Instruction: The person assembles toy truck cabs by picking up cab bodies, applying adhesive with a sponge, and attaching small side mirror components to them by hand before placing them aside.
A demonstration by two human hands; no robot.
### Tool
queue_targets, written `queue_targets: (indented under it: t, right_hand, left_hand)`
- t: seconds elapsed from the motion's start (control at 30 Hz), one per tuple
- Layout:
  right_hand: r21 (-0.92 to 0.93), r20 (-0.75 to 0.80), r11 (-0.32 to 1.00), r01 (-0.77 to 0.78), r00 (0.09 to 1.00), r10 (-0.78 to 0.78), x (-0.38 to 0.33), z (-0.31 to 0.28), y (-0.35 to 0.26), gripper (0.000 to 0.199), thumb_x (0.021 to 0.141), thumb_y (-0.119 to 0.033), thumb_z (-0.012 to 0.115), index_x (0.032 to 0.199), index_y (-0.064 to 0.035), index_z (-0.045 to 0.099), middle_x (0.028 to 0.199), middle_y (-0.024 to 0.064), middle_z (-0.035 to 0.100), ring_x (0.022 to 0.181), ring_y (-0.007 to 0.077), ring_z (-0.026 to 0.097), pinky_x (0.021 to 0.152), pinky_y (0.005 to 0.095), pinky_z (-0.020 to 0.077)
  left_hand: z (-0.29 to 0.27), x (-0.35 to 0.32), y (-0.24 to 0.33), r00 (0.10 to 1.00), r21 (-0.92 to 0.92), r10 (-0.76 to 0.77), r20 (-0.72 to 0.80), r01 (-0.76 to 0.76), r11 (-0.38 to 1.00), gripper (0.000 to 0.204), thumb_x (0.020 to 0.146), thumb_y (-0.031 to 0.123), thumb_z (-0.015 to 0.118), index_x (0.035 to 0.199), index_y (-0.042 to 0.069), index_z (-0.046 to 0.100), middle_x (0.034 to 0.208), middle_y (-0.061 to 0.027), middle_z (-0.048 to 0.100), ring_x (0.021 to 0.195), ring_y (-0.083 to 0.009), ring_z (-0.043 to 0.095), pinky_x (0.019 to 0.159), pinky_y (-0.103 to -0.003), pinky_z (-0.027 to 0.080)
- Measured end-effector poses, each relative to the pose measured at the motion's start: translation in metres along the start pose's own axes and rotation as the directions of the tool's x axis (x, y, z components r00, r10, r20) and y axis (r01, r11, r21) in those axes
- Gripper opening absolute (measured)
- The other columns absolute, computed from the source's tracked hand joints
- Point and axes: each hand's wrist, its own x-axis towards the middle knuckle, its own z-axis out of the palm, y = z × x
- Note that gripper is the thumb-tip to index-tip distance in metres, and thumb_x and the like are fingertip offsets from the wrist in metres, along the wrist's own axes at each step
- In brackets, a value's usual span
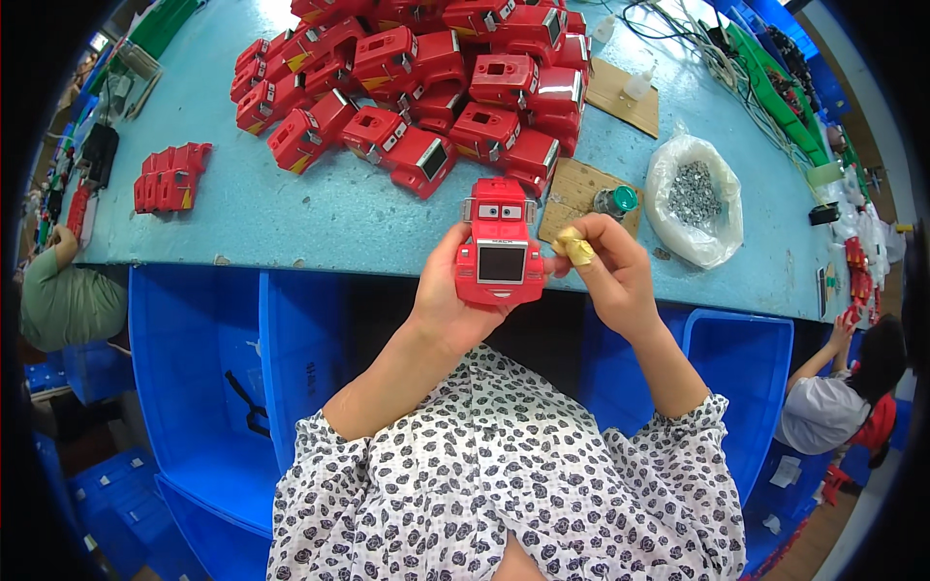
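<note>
Head view, workbench from above. My left hand (pixel 448 295) is closed round a red toy truck cab (pixel 500 244), holding it upright just over the near edge of the blue table (pixel 320 213), grille and painted eyes facing me. My right hand (pixel 610 276) pinches a small yellow wad (pixel 575 248), cloth or sponge as far as I can tell, between thumb and fingertips, touching or just beside the cab's right flank. I judge the cab a light, stiff, hollow plastic shell with a glossy, somewhat slippery skin; the sides and back offer the surest hold, leaving the front clear. The wad looks soft and yielding. Behind lie a heap of red cab shells (pixel 426 77), a clear bag of small screws (pixel 696 198) and a green-capped bottle (pixel 616 200) on cardboard.
</note>
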Motion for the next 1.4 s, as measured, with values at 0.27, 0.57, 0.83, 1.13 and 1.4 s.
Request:
queue_targets:
  t: [0.27,0.57,0.83,1.13,1.4]
  right_hand:
    - [0.07,0.106,0.984,-0.165,0.982,0.157,-0.008,0.019,-0.003,0.02,0.097,-0.014,0.058,0.109,0.002,0.057,0.094,0.0036,0.061,0.076,0.0079,0.058,0.069,0.0224,0.0492]
    - [0.386,0.229,0.899,-0.205,0.966,0.122,0.014,0.029,0.001,0.025,0.094,-0.013,0.056,0.115,0.001,0.058,0.087,0.0056,0.062,0.07,0.0116,0.058,0.063,0.0267,0.0474]
    - [0.507,0.355,0.814,-0.284,0.929,0.104,0.036,0.035,-0.026,0.037,0.092,-0.024,0.051,0.114,0.0054,0.054,0.072,0.0016,0.051,0.058,0.0104,0.048,0.05,0.0244,0.0402]
    - [0.068,0.577,0.911,-0.406,0.761,0.296,0.07,0.082,-0.009,0.03,0.093,-0.01,0.058,0.121,0.0016,0.058,0.086,0.0054,0.062,0.073,0.0114,0.058,0.067,0.0261,0.0504]
    - [-0.235,0.435,0.944,-0.231,0.844,0.315,0.06,0.08,0.013,0.021,0.094,-0.011,0.06,0.111,0.0011,0.062,0.082,0.0003,0.061,0.071,0.0065,0.056,0.064,0.022,0.0474]
  left_hand:
    - [-0.001,0.002,0.011,0.993,-0.014,0.067,-0.096,-0.069,0.998,0.047,0.103,0.037,0.024,0.117,0.004,0.055,0.104,-0.0132,0.065,0.096,-0.0243,0.064,0.088,-0.041,0.052]
    - [0.008,-0.004,0.029,0.974,0.021,0.217,0.058,-0.219,0.976,0.042,0.102,0.043,0.04,0.118,0.009,0.058,0.109,-0.0079,0.066,0.1,-0.0205,0.065,0.089,-0.039,0.052]
    - [-0.003,-0.047,0.107,0.879,0.562,0.321,0.352,-0.473,0.679,0.058,0.083,0.013,0.074,0.132,0.003,0.045,0.123,-0.0087,0.059,0.114,-0.0157,0.056,0.099,-0.035,0.045]
    - [-0.051,-0.135,0.167,0.671,0.843,0.724,0.159,-0.474,0.254,0.065,0.071,0.005,0.08,0.127,0.003,0.047,0.117,-0.0078,0.061,0.108,-0.0159,0.059,0.093,-0.03,0.048]
    - [-0.147,-0.115,0.282,0.125,0.964,0.959,0.254,0.049,-0.261,0.062,0.072,0.032,0.084,0.114,0.003,0.05,0.103,-0.0114,0.062,0.09,-0.0226,0.063,0.079,-0.035,0.05]
